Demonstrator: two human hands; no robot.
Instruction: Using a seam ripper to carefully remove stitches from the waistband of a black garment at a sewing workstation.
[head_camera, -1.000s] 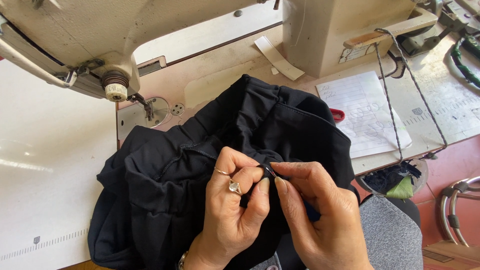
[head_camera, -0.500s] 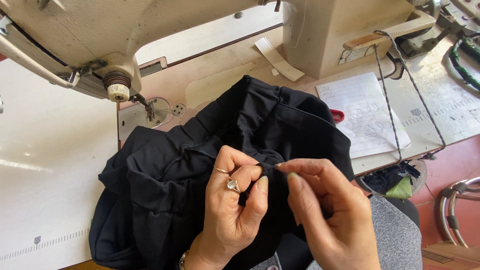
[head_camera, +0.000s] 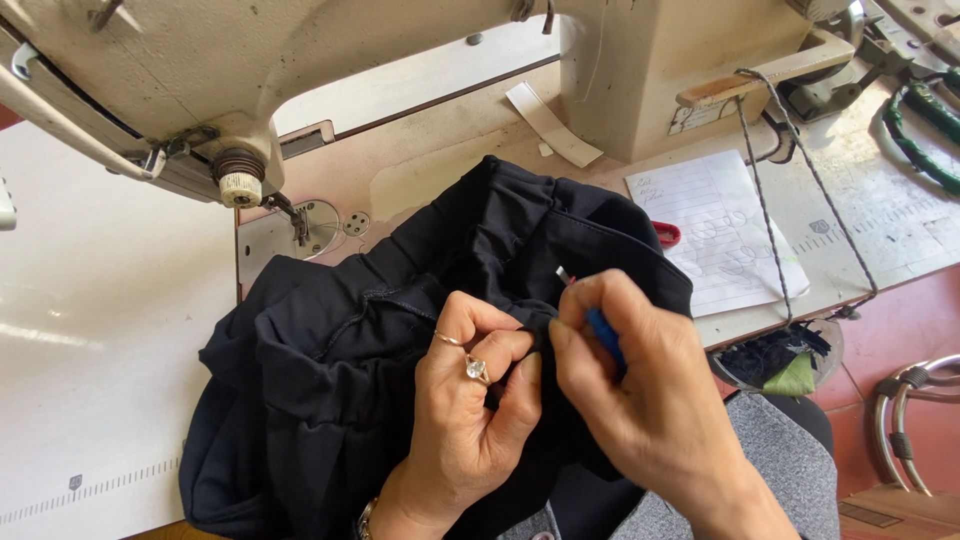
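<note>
1. Black woven fabric, a bunched dark garment (head_camera: 330, 400), lies heaped on the pale sewing table (head_camera: 90, 330) in front of the cream industrial sewing machine (head_camera: 300, 60), spilling towards the person's lap. It looks soft, light and limp: it folds into deep creases and would likely sag wherever it is not supported, so it is best taken by a pinched fold or along a stitched edge, where the cloth is doubled and firmer.
2. One such stitched line shows as a curved seam (head_camera: 385, 297) on the upper fold; the spot being worked lies just right of it, between the two hands.
3. Left hand (head_camera: 470, 400): palm turned partly up, wrist coming from below, fingers curled shut and pinching a small fold of the garment between thumb and forefinger. Two rings sit on its fingers, one with a pale stone.
4. Right hand (head_camera: 640, 400): back towards the camera, fingers closed around a small blue-handled tool (head_camera: 603, 335), whose thin metal tip (head_camera: 562, 273) pokes out above the knuckles. Whether it is a seam ripper or a thread snip I cannot tell.
5. Both hands touch at the fingertips over the same fold.
6. Nearby, apart from the hands: a lined white paper sheet (head_camera: 720, 230), a red object half hidden under the cloth edge, and a dark twisted cord (head_camera: 800, 170) hanging across the table.
</note>
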